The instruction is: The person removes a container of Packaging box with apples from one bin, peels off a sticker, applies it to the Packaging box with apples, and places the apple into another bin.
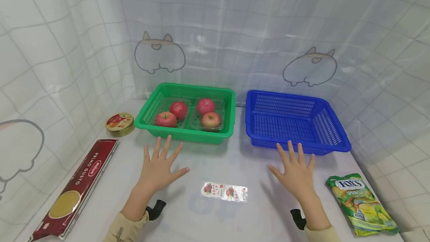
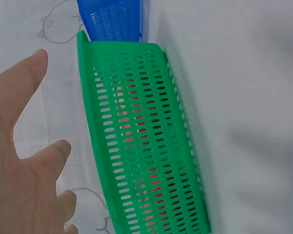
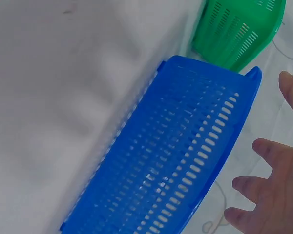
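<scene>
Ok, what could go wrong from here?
Handling: the two printed labels lie flat on the table, so bare fingertips may struggle to lift an edge.

Rolling: apples sit in clear containers inside the green basket; lids are hard to make out, so tilting might spill them.

Nudging: the FOX'S bag lies just outside the right hand; an outward sweep could knock it.

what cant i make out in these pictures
Head view: smallest print on the stickers, too small to read.
Left wrist view: apples, mostly hidden behind the wall of the green basket.
Right wrist view: part of the right hand, cut off by the right edge.
</scene>
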